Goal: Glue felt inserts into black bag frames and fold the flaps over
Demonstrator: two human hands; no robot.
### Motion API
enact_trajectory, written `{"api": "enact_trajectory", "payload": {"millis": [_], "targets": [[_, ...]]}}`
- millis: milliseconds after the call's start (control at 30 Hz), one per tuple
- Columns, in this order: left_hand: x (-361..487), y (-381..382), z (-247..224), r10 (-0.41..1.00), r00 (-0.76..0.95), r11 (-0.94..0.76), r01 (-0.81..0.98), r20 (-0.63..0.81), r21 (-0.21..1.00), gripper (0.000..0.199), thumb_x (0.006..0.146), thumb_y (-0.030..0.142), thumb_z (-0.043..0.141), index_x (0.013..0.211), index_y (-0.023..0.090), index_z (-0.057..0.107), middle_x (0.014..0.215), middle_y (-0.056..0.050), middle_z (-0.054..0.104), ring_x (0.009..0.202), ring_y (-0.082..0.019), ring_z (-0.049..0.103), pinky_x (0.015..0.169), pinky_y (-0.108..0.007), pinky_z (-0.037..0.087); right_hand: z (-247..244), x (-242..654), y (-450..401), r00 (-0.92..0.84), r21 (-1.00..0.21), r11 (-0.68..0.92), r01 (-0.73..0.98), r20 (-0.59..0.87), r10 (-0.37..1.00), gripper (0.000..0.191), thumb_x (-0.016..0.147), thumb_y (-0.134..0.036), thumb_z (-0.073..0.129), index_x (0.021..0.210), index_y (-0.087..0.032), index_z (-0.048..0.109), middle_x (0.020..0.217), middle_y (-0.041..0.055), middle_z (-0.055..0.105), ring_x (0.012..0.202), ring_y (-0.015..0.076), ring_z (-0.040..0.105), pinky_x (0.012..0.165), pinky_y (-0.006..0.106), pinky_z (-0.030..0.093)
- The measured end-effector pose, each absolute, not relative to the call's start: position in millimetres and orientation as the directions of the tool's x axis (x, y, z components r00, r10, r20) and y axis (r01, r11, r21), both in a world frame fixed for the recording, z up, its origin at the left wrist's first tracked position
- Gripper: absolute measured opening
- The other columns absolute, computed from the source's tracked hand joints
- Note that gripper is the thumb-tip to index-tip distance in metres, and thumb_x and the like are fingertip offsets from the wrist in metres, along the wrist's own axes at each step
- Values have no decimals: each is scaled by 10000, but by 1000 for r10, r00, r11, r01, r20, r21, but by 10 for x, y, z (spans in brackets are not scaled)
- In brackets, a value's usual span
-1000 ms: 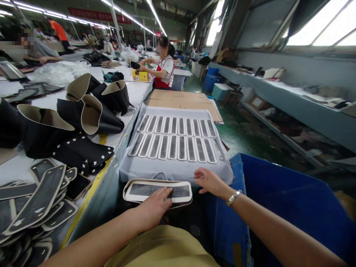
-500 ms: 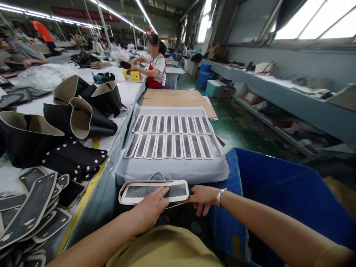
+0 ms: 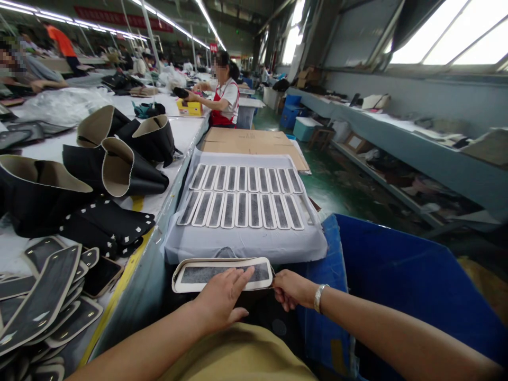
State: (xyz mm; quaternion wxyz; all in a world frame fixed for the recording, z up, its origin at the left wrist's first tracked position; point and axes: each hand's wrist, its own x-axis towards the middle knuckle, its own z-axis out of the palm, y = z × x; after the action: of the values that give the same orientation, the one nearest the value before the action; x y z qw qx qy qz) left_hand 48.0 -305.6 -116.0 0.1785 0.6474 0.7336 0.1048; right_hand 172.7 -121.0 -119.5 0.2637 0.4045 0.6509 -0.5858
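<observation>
A long rounded piece (image 3: 194, 274), dark in the middle with a cream border, lies crosswise in front of me. My left hand (image 3: 227, 296) rests over its middle with the fingers spread. At its right end my right hand (image 3: 289, 289) has its fingers curled together against the edge; what they pinch is too small to make out. Just beyond, a cloth-covered board (image 3: 246, 248) bears two rows of similar dark strips (image 3: 241, 209) with cream borders.
On the left table (image 3: 174, 132) stand black boot uppers (image 3: 135, 169) beside a pile of dark pieces (image 3: 43, 301). A blue bin (image 3: 397, 275) is at the right. Cardboard (image 3: 246, 138) lies beyond the board. A person in a red apron (image 3: 224, 100) works farther off.
My left hand has slid slightly right, its thumb now apart from the fingers. My right hand's fingers have curled in more, and the piece has shifted slightly right.
</observation>
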Motion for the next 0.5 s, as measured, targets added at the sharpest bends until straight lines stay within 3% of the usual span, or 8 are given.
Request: {"api": "enact_trajectory", "payload": {"millis": [200,333,500], "targets": [[490,-2968,-1155,985,-87,125,954,-146,272,849,637,445,724,1360,282,310,1194,-88,502,1081,-304,448,863,-446,456,-1161,1729,-1293,-532,-551,47,833,-776,338,262,758,-160,340,497,-170,356,384,-33,442,280,74,440,284,172,228],[438,-2978,-1176,985,-80,118,956,-151,269,797,664,428,707,1350,318,316,1192,-77,494,1076,-295,441,831,-421,472,-1064,1712,-1302,-541,-550,86,831,-761,359,284,750,-149,338,467,-167,359,367,-31,439,268,67,423,283,171,213],[310,-2956,-1140,991,-45,79,959,-128,271,769,645,462,710,1319,340,361,1149,-74,499,1009,-291,470,765,-405,490,-840,1613,-1244,-620,-562,263,784,-704,345,360,765,-227,383,412,-156,390,327,-24,418,253,75,415,277,162,220]]}}
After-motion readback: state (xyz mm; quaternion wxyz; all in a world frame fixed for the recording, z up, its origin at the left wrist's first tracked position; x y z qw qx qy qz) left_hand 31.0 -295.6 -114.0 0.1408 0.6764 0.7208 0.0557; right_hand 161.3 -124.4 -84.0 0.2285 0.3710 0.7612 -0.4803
